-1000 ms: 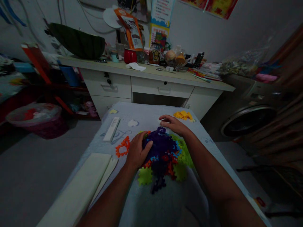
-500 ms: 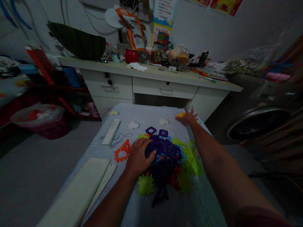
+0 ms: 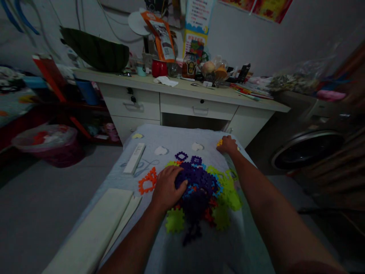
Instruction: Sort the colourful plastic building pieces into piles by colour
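A heap of toothed plastic building pieces (image 3: 196, 179), mostly dark purple with blue, red and lime green ones, lies in the middle of the cloth-covered table. My left hand (image 3: 168, 184) rests on the heap's left side, fingers stretched out and thumb apart. At the far right corner, my right hand (image 3: 228, 144) has its fingers curled over a yellow building piece (image 3: 219, 143), which is mostly hidden. Left of my left hand are orange pieces (image 3: 148, 180). Lime green pieces (image 3: 229, 190) spread along the heap's right side.
A white box-like strip (image 3: 134, 158) and a folded pale board (image 3: 94, 228) lie along the table's left side. Behind stands a white desk (image 3: 131, 101) with a red mug (image 3: 159, 68) and a jar (image 3: 189, 65). A washing machine (image 3: 302, 129) is at right.
My right hand has gone from spread fingers to curled ones around the yellow piece, shifting slightly right and nearer. The left hand stays on the heap.
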Tool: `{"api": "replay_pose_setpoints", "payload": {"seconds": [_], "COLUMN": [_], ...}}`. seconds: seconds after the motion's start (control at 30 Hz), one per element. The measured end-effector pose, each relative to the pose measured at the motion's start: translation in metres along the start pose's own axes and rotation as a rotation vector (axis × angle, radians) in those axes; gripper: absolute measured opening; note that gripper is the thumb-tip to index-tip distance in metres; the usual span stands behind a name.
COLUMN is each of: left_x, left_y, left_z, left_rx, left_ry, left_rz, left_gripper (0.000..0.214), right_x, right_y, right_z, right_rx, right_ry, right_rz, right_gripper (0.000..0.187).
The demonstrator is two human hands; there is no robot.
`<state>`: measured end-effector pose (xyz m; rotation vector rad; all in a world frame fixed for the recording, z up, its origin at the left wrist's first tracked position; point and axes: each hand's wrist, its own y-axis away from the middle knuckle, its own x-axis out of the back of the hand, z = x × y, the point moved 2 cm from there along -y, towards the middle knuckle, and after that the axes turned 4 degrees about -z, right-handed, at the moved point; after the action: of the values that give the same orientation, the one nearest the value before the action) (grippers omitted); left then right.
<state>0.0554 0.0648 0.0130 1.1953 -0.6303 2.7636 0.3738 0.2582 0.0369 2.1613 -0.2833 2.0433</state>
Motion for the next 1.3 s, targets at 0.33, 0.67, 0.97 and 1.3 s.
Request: {"api": "replay_pose_setpoints", "payload": {"seconds": [0.33,0.67,0.97,1.3], "left_x": [-0.002,-0.002,-0.001,0.001], "left_y": [-0.001,-0.001,-0.001,-0.001], "left_z": [-0.002,-0.002,-0.002,0.001], "left_rx": [-0.003,-0.011,-0.002,0.011], "left_ry": [-0.014,-0.021,-0.013,-0.006], "left_rz": [-0.003,-0.008,-0.013,-0.019], "left_gripper": [0.037,0.038,0.036,0.036], "right_x": [0.017,0.043,-0.005,-0.017], "right_y": [0.062,0.124,0.012,0.015], "right_z": [0.01,-0.056,-0.019,-0.017], "right_rx": [0.311,0.773,-0.111,0.024], "right_ry": [-0.243,-0.861,-0.284,-0.248], "right_rz": [0.245,-0.263,-0.059,0.044], "right_gripper": [0.023,0.039,0.104,0.069]}}
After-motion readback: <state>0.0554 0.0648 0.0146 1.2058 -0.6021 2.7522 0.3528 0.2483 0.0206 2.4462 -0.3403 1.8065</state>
